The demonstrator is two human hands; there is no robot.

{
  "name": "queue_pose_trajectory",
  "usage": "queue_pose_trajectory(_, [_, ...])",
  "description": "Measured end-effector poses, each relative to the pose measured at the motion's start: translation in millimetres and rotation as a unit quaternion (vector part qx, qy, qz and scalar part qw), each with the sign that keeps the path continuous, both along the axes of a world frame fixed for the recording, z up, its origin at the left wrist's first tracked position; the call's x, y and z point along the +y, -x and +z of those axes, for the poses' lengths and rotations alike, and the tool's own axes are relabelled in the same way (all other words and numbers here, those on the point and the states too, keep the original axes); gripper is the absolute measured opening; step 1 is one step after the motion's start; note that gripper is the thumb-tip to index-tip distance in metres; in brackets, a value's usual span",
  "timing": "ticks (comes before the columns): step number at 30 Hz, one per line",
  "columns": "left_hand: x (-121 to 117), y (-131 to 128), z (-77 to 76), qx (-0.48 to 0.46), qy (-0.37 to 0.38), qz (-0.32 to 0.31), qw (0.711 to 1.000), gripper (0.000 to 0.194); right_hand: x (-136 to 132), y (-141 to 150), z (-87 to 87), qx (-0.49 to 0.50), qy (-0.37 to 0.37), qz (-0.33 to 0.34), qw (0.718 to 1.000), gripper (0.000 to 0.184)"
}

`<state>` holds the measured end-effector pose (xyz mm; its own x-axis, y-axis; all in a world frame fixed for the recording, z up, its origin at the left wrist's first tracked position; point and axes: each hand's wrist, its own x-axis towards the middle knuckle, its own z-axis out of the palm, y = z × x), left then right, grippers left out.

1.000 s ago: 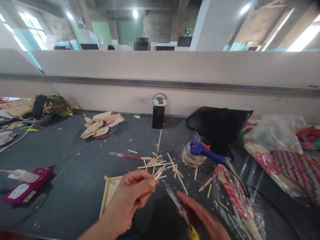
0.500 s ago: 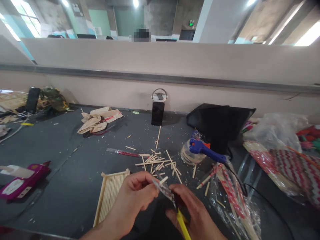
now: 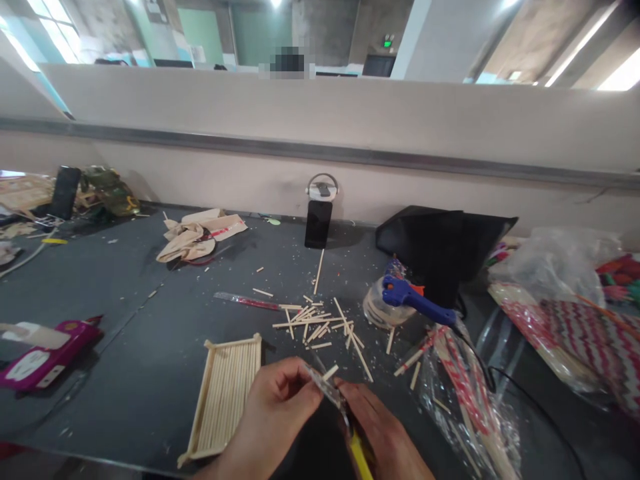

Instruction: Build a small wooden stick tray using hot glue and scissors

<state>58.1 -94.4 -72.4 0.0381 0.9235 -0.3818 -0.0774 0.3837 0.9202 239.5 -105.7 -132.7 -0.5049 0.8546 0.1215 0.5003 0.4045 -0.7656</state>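
Note:
My left hand [image 3: 280, 403] is closed in a pinch around a short wooden stick [image 3: 331, 372], whose pale end pokes out past the fingertips. My right hand [image 3: 383, 427] grips yellow-handled scissors [image 3: 359, 455]. Their metal blades reach up to the stick at my left fingertips; whether they touch it is hard to tell. Partly behind my left forearm lies a tray-like frame of wooden sticks [image 3: 227, 393] joined side by side. Beyond my hands, several loose cut sticks [image 3: 315, 323] are scattered on the dark table [image 3: 130, 360].
To the right, a blue glue gun [image 3: 417, 301] rests on a clear round tub [image 3: 377, 308], near plastic-wrapped sticks [image 3: 463, 380] and a black bag [image 3: 430, 243]. A phone [image 3: 319, 225] stands at the back. Crumpled beige cloth [image 3: 190, 240] and a magenta device [image 3: 50, 353] lie left.
Both hands and the scissors have shifted slightly down in view, the left also rightward, uncovering more of the stick frame. The grip on the stick and scissors stays the same.

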Motion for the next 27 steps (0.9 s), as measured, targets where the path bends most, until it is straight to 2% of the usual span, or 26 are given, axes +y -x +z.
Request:
queue_pose_trajectory(5, [-11,-5,-16.5,0.005,-0.023,-0.031,0.999,0.017,-17,-4,-5.8,-0.001,0.064,-0.034,0.997,0.041])
queue_pose_trajectory(8, [-17,-7,-19.5,0.062,-0.064,-0.074,0.993,0.018,-26,-8,-6.2,-0.013,0.082,-0.043,0.996,0.04])
queue_pose_trajectory(13, [-23,-8,-20.2,0.191,-0.178,-0.132,0.956,0.016,-40,-13,-13.4,-0.011,0.058,-0.081,0.995,0.042])
queue_pose_trajectory(16, [-25,-9,-24.0,0.225,-0.214,-0.159,0.937,0.019,-46,-14,-16.5,-0.026,0.054,-0.09,0.994,0.043])
queue_pose_trajectory(20, [-30,-10,-27.2,0.228,-0.236,-0.181,0.927,0.02,-51,-16,-16.9,-0.045,0.056,-0.088,0.993,0.045])
queue_pose_trajectory(27, [-40,-14,-25.7,0.178,-0.207,-0.179,0.945,0.025,-57,-14,-5.8,-0.022,0.054,-0.066,0.996,0.045])
